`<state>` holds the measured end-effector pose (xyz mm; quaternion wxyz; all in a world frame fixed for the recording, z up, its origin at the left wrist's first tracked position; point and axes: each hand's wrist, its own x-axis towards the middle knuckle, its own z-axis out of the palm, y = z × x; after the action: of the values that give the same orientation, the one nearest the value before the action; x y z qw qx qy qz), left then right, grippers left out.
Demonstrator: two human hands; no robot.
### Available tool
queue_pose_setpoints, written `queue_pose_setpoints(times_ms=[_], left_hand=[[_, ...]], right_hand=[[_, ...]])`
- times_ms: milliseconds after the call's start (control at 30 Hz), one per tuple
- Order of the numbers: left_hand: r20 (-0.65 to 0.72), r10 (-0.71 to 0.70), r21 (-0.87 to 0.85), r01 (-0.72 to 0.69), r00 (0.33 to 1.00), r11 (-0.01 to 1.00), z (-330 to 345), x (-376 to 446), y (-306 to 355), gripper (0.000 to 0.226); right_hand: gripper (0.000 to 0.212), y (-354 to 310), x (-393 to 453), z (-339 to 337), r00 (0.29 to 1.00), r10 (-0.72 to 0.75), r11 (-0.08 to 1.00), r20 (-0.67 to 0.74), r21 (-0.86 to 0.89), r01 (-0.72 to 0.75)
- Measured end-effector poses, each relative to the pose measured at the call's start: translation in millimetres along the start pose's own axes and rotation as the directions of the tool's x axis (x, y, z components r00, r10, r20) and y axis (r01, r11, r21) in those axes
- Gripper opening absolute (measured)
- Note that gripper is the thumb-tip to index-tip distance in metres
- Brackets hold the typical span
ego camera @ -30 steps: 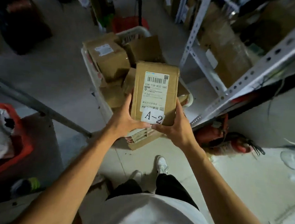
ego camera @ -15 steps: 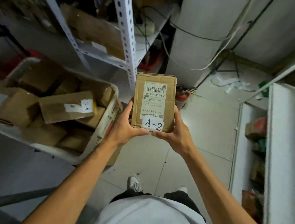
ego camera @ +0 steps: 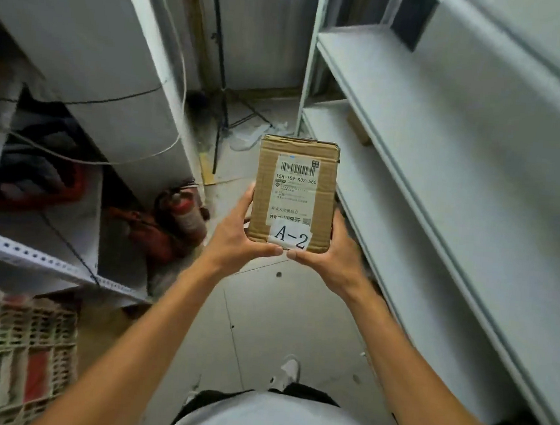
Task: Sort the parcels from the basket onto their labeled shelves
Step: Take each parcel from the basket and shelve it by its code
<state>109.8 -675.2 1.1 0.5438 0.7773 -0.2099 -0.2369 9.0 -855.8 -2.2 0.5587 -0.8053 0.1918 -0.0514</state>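
A-2 parcel held up in front of me

My left hand (ego camera: 236, 239) and right hand (ego camera: 330, 253) gripped the parcel (ego camera: 294, 193) by its lower corners, thumbs nearly touching beneath its label.

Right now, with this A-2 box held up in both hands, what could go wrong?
The box is held only at its bottom edge by the left hand and right hand, so it might tip forward. No labels on the white shelves are readable, so it could land on the wrong one.

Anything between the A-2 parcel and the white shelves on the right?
Nothing: in the head view the parcel, gripped by both hands, hangs beside the white shelves with only air between.
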Motion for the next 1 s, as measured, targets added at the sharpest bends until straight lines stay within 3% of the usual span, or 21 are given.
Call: queue_pose_setpoints(times_ms=[100,300,433,667,867,1000], left_hand=[[0.158,0.040,0.015,-0.043,0.987,0.999,47.5,39.3,17.3,0.122],[0.391,0.126,-0.021,-0.128,0.912,0.992,110.1,85.8,42.7,0.117],[0.568,0.190,-0.046,-0.200,0.801,0.979,144.7,113.1,62.7,0.115],[0.773,0.231,-0.045,-0.311,0.591,0.949,223.1,134.0,96.5,0.114],[0.878,0.251,-0.078,-0.397,0.407,0.914,299.3,125.9,113.1,0.115],[0.892,0.267,-0.082,-0.449,0.365,0.890,356.8,124.3,115.4,0.118]], right_hand=[[0.096,20.7,-6.5,-49.7,0.989,0.060,0.998,-0.138,0.017,-0.058],[0.100,41.3,-31.1,-101.2,0.917,0.157,0.988,-0.366,0.066,-0.143],[0.096,44.5,-49.6,-119.2,0.821,0.235,0.972,-0.521,0.112,-0.207],[0.090,56.5,-90.7,-148.2,0.590,0.323,0.941,-0.740,0.187,-0.282],[0.090,88.9,-130.4,-183.8,0.439,0.404,0.899,-0.803,0.260,-0.352],[0.097,122.0,-144.0,-219.1,0.388,0.432,0.877,-0.814,0.278,-0.393]])
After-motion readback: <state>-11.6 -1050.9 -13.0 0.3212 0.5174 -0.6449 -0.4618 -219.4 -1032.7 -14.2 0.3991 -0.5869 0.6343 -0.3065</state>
